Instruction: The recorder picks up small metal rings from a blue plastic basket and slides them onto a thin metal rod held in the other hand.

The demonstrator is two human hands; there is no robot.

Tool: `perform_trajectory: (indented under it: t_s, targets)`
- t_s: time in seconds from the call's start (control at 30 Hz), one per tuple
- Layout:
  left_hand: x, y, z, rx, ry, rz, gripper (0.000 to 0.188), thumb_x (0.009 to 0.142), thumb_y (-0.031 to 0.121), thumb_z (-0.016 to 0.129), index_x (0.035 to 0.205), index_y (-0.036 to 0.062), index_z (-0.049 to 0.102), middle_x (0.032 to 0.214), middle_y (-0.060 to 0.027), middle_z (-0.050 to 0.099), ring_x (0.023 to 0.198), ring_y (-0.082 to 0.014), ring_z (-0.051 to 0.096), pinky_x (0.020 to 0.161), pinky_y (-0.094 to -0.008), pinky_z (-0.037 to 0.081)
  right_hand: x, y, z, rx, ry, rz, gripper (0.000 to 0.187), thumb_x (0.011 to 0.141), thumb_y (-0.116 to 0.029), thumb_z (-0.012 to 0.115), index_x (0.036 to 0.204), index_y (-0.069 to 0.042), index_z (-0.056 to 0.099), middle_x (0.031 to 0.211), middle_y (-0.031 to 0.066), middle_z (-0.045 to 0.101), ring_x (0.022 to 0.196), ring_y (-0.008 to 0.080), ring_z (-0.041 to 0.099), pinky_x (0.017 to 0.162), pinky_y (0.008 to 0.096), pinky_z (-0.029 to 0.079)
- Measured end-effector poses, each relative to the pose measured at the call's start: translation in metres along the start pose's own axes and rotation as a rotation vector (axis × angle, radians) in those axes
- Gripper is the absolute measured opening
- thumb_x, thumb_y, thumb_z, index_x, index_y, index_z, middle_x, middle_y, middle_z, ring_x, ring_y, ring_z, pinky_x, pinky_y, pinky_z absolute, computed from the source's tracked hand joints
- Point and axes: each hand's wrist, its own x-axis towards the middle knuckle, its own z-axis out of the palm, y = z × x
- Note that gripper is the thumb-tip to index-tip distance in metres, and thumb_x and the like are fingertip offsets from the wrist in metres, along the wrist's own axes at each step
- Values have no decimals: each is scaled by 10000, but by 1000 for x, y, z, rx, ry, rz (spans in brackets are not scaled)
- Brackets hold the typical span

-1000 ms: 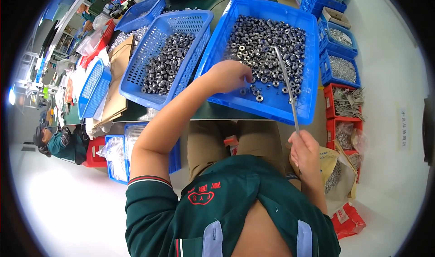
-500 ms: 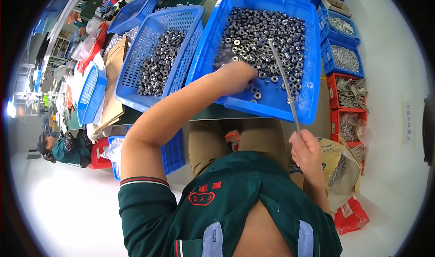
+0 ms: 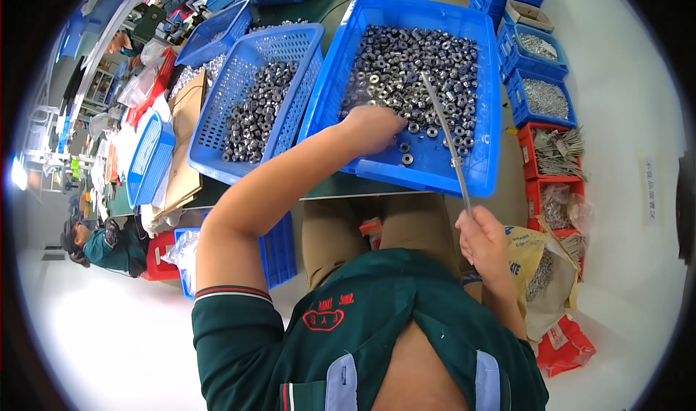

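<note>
A large blue tray (image 3: 491, 121) in front of me holds a heap of small shiny metal rings (image 3: 413, 56). My left hand (image 3: 373, 128) is down in its near left part, at the edge of the heap. Its fingers are curled and partly hidden, so what they hold cannot be made out. My right hand (image 3: 483, 241) is closed round the lower end of a thin metal rod (image 3: 441, 114), just beyond the tray's near right corner. The rod slants up and left over the rings. A small ring (image 3: 455, 162) appears to sit around it partway along.
Left of the tray stands a perforated blue basket (image 3: 206, 139) of similar rings, with flattened cardboard (image 3: 185, 135) beside it. Stacked blue bins (image 3: 540, 114) and red bins (image 3: 533, 164) of metal parts line the right. A person (image 3: 109, 244) is at the far left.
The whole view has shifted slightly. My left hand stays at the near left of the heap, its fingers still curled, and my right hand keeps hold of the rod at nearly the same slant.
</note>
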Motion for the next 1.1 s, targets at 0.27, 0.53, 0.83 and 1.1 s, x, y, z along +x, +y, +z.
perform_trajectory:
  t_s: [0.27,0.53,0.83,1.1]
  targets:
    - [-18,-28,-37,-1922,202,-75,198,891,88,535,1060,-13,546,905,-82,600,779,-144,581,719,-257,489,-4,-1,-9,-38,-68,39,162,920,-161,505,812,-41,507,536,-57,387,418,16,343,385,168,261]
    - [-13,-17,-39,-1868,95,-5,221,899,95,522,1088,-17,547,884,-60,597,752,-125,566,710,-249,481,-1,0,-12,-86,-134,49,167,928,-174,495,828,-41,514,536,-62,392,416,13,341,380,168,263]
    - [-19,-7,-36,-1689,89,27,233,838,130,639,1026,-1,593,832,-48,606,728,-115,567,710,-236,478,-6,-2,-6,-113,-118,41,166,929,-170,488,835,-38,526,544,-59,395,433,14,352,390,170,265]
    - [-21,31,-37,-1442,-166,132,257,810,113,651,1041,6,622,849,-18,634,734,-83,553,666,-225,441,4,-11,11,-45,-77,19,154,926,-158,491,838,-37,525,567,-54,402,443,12,353,393,167,254]
